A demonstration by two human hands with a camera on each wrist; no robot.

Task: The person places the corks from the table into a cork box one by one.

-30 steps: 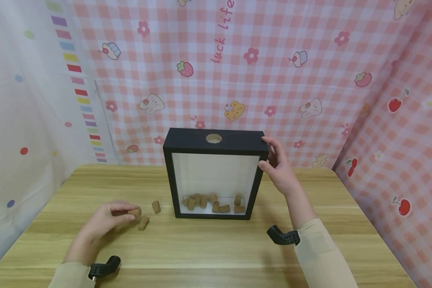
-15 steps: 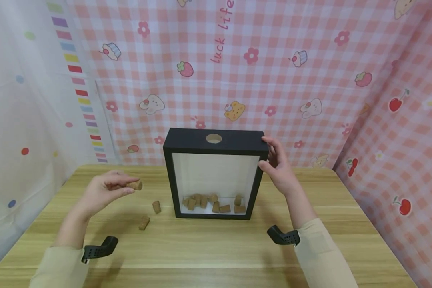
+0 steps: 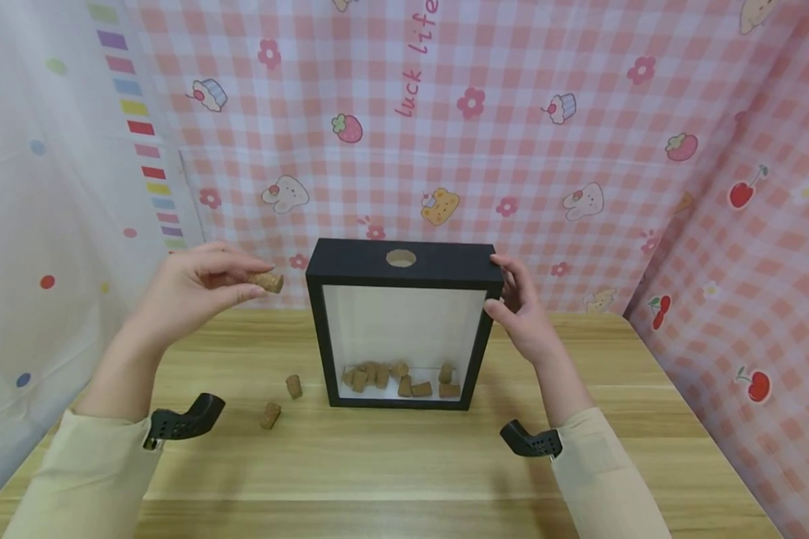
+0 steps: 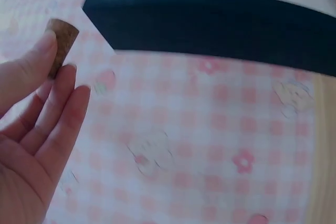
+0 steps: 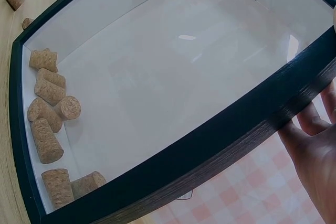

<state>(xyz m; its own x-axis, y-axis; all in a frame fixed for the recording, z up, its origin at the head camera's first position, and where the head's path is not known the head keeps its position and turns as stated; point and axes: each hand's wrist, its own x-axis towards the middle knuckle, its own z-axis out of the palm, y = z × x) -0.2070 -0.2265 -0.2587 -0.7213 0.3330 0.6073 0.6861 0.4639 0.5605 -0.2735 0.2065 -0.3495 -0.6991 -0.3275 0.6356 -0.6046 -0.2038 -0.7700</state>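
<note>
Between thumb and fingers my left hand (image 3: 192,292) pinches a cork (image 3: 268,281), raised to the left of a black shadow box frame (image 3: 404,273). The same cork (image 4: 64,38) shows upright and slightly tilted in the left wrist view, near the box's corner. The box stands upright on the table, with a round hole (image 3: 401,259) in its top and a clear front. Several corks (image 3: 380,374) lie along its bottom inside. My right hand (image 3: 526,318) grips the box's upper right side, thumb at the front edge; in the right wrist view some of its fingers (image 5: 310,119) are behind the frame.
Two loose corks, one nearer the box (image 3: 293,386) and one closer to me (image 3: 270,415), lie on the wooden table (image 3: 391,471) left of the box. A pink checked curtain (image 3: 512,150) hangs behind, and a white dotted one (image 3: 47,224) at the left.
My left hand has lifted the cork off the table and carried it up and slightly right, to about the height of the box's top. The right hand and the box have stayed put.
</note>
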